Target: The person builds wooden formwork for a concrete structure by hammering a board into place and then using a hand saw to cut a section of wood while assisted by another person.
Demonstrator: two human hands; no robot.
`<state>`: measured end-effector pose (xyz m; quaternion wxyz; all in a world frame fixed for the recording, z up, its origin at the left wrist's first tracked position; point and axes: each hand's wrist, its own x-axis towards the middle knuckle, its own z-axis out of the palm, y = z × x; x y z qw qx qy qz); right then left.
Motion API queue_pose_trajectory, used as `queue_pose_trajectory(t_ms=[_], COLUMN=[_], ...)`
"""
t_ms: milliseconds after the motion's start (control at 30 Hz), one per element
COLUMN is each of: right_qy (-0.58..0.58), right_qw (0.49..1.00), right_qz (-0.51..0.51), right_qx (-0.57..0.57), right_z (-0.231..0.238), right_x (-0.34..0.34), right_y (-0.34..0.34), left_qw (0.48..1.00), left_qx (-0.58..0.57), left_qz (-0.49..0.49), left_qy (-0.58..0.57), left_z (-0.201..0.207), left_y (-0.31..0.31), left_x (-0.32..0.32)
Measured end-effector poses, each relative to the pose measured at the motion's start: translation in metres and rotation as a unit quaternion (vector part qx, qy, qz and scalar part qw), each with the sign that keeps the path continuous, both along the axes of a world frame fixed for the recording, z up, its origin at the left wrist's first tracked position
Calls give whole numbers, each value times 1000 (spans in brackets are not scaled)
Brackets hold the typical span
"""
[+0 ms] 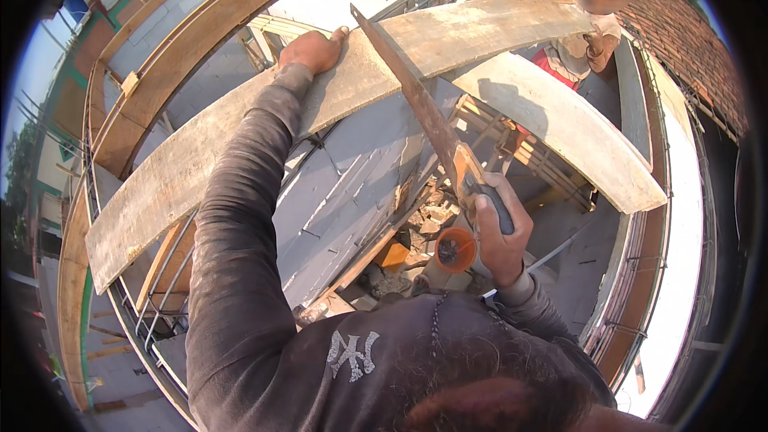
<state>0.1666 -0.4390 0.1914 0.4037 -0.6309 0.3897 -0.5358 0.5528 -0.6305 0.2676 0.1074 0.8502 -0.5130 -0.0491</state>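
Observation:
A long weathered wooden plank (232,140) spans in front of me from lower left to upper right. My left hand (310,52) grips its far edge, fingers curled over and thumb along the wood. In my right hand (504,232) is the handle of a handsaw (416,96) with a rusty blade. The blade lies across the plank to the right of my left hand, its tip past the far edge. Whether the teeth have cut into the wood, I cannot tell.
A co-worker (580,56) is by the plank's right end, one hand near it. A second pale plank (560,124) slants underneath. Below are an orange bucket (456,250) and rubble (416,236). Steel bars (164,316) and a block wall (344,200) stand around, with roof tiles (680,32) upper right.

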Motion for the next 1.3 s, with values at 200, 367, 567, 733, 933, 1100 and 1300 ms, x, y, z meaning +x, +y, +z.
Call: queue_pose_trajectory(t_ms=[200,367,567,733,933,1100,1300], right_qy=[4,53,10,-14,40,-30,-20], right_qw=[999,995,1000,1000,995,998,995], right_qz=[-8,-6,-1,-4,2,59,-14], right_qx=[-35,-85,1,3,-91,-15,-102], right_z=[-4,71,44,43,81,60,1], right_x=[-12,23,-16,-16,57,57,60], right_y=[15,-38,17,14,-85,-60,-88], left_qw=[998,987,981,971,957,955,967], left_qx=[-63,-142,-168,-207,-249,-255,-228], left_qz=[5,-3,8,-5,-38,-41,-46], left_qy=[-27,-74,-92,-122,-141,-145,-107], left_z=[20,27,29,33,37,43,34], left_y=[4,5,23,25,18,31,15], left_x=[-7,-24,-14,-18,-32,-32,-27])
